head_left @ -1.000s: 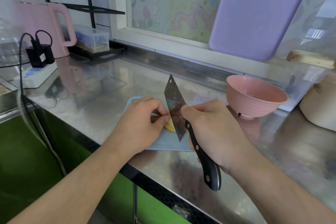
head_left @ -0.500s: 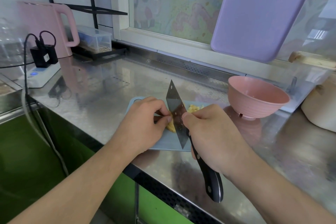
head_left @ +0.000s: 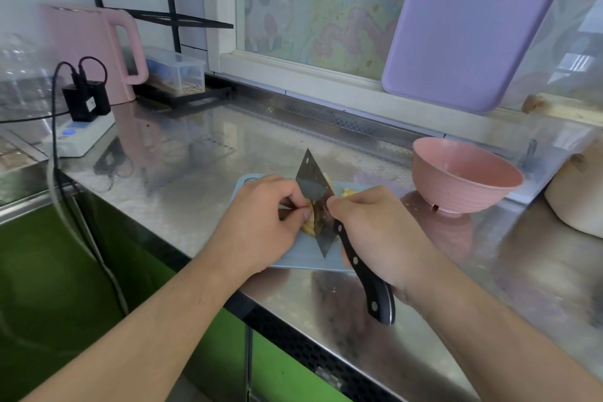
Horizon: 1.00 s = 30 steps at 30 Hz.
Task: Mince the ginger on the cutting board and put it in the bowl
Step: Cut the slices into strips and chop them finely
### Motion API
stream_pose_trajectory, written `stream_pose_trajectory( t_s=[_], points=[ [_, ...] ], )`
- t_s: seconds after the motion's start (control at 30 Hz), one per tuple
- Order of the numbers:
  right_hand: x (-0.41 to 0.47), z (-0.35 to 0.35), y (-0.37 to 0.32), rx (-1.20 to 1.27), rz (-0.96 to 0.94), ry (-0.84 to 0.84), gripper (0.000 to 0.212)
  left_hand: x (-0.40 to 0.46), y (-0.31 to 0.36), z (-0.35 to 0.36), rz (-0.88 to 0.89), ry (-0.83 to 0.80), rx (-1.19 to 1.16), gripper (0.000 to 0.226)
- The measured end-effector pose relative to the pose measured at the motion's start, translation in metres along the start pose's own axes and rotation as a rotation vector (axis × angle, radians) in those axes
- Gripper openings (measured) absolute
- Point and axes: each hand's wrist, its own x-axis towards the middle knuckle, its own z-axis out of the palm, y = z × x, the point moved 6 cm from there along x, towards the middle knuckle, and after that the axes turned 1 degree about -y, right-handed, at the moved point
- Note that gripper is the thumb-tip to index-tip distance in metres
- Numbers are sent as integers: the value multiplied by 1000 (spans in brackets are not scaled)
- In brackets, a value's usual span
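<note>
Cleaver [head_left: 315, 192] now sits lower into ginger [head_left: 309, 225]; left hand [head_left: 261, 222] pinches ginger, right hand [head_left: 375, 232] grips cleaver.

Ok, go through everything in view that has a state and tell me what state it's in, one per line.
ginger: partly cut, held on the board
cutting board: flat on the counter
knife: blade on the ginger
left hand: pinching the ginger
right hand: gripping the knife
bowl: upright; contents can't tell
kettle: upright, lid closed
purple board: leaning against the window
</note>
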Motion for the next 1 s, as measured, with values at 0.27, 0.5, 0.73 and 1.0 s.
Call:
stream_pose_trajectory(
  t_s=[0.27, 0.5, 0.73, 1.0],
  points=[
    [-6, -2, 0, 15, 46, -55, 32, -2, -1, -1, -9, 2, 2, 22],
    [-9, -11, -7, 51, -20, 3, 37, -2, 0, -2, -25, -14, -5, 22],
    [-10, -10, -8, 106, -46, -10, 41, -3, 1, -3, -27, -23, 9, 24],
    [-10, -6, -9, 61, -46, 3, 42, -3, 1, -3, -32, -24, 15, 24]
  ],
)
